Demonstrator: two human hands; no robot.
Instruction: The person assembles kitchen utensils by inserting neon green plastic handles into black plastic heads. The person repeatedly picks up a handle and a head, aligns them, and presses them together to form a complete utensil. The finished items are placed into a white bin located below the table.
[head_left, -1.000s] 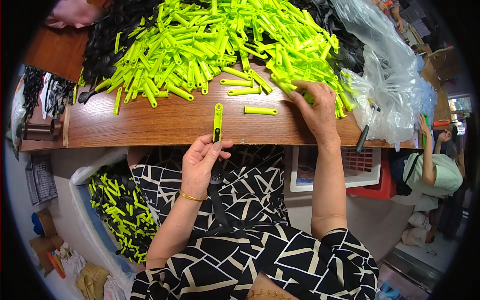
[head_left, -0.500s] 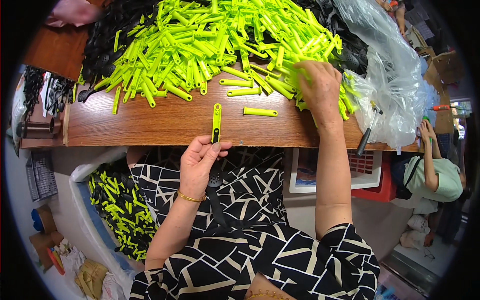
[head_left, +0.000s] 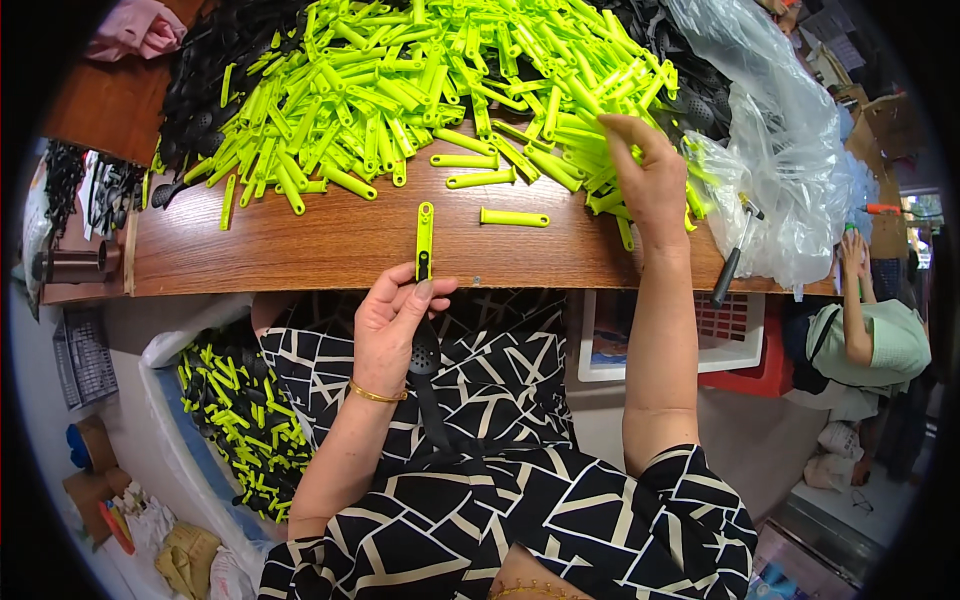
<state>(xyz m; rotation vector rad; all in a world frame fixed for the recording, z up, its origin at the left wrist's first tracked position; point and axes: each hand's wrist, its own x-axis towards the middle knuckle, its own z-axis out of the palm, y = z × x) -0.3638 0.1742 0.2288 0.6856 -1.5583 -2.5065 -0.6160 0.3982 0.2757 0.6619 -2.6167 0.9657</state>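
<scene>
In my left hand [head_left: 388, 318], at the table's front edge, is a black perforated spoon [head_left: 424, 352] with a lime-green handle [head_left: 425, 228] standing up past my fingertips. My thumb and fingers close round the black neck, and its holed head hangs below the hand. My right hand [head_left: 655, 185] hovers at the right edge of a large pile of lime-green handles [head_left: 400, 95], fingers bent and apart, with nothing visible between them. One loose green handle [head_left: 515, 218] lies between my hands, and two more lie just behind it.
Black spoon parts [head_left: 215, 100] are heaped behind the pile. A small hammer [head_left: 738, 250] lies by a clear plastic bag [head_left: 775, 180] at the right. Below the table are a white crate [head_left: 655, 372] and, at left, a bin of green-and-black pieces [head_left: 240, 420]. Another person [head_left: 875, 340] works far right.
My right hand has lifted slightly and shifted right at the pile's edge, its fingers now more apart. The left hand keeps hold of the spoon, nearly still.
</scene>
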